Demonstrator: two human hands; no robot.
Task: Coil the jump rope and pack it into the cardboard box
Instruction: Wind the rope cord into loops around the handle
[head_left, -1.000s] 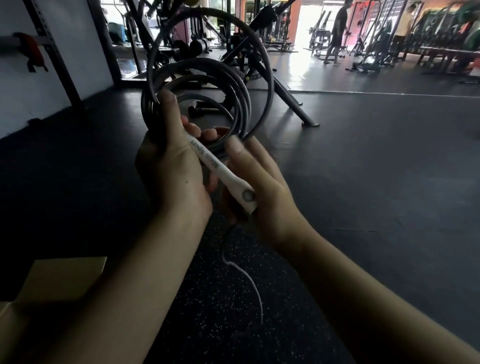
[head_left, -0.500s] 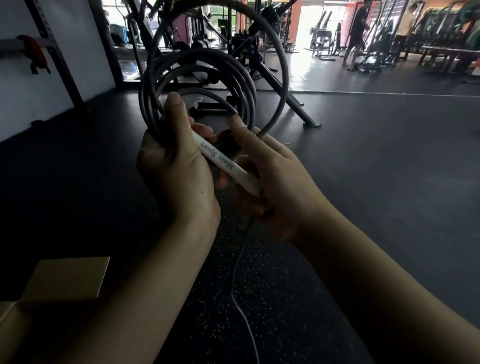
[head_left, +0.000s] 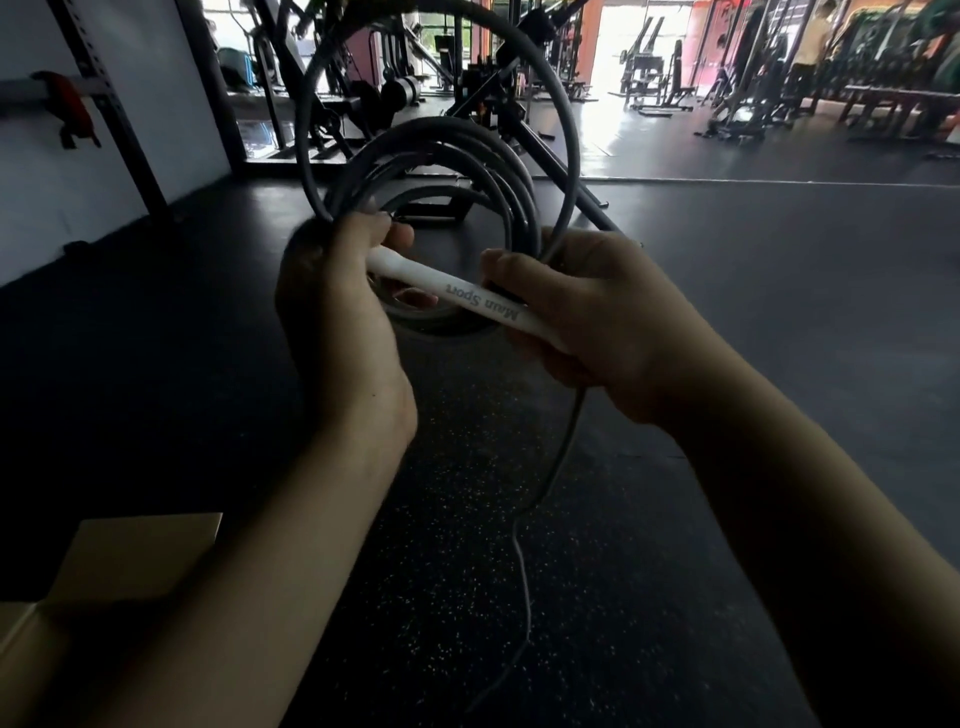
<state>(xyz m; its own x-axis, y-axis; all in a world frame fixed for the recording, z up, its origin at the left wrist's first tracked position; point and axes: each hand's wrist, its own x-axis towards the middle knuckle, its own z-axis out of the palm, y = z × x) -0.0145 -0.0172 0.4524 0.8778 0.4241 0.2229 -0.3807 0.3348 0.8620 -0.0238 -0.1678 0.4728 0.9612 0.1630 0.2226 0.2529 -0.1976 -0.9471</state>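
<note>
The grey jump rope (head_left: 524, 208) is wound into several loops held upright in front of me. My left hand (head_left: 332, 317) grips the bundle at its lower left side. My right hand (head_left: 597, 322) holds a white handle (head_left: 457, 296) with printed lettering, which lies slanted across the lower part of the coil. A thin loose tail of rope (head_left: 524, 561) hangs from below my right hand down to the floor. The open cardboard box (head_left: 104, 577) sits on the floor at the bottom left, partly hidden by my left forearm.
Dark speckled rubber gym floor (head_left: 727, 322) lies all around. A black metal rack (head_left: 109, 104) stands along the white wall at left. Exercise machines (head_left: 395, 93) and benches fill the background. A person (head_left: 810, 47) stands far off at the right.
The handle has turned flatter and shifted right across the coil. Both hands have moved apart a little, and my right hand now wraps more of the handle's end. The outer loop has widened.
</note>
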